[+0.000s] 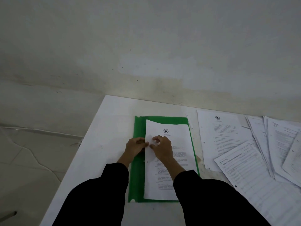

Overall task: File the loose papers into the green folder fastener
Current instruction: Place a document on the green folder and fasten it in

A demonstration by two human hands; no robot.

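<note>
Both hands meet at the left edge of a printed sheet (172,162), about a third of the way down from its far end. The left hand (136,146) has its fingers curled in against that edge and seems to pinch it. Just beside it, the right hand (162,148) lies on the sheet with bent fingers, thumb and forefinger nipping the paper near the margin. The sheet lies lengthwise on the open green folder (136,178), which lies flat on the white bench (97,144). Right of the folder, loose papers (228,137) are spread in overlapping piles to the bench's right edge.
</note>
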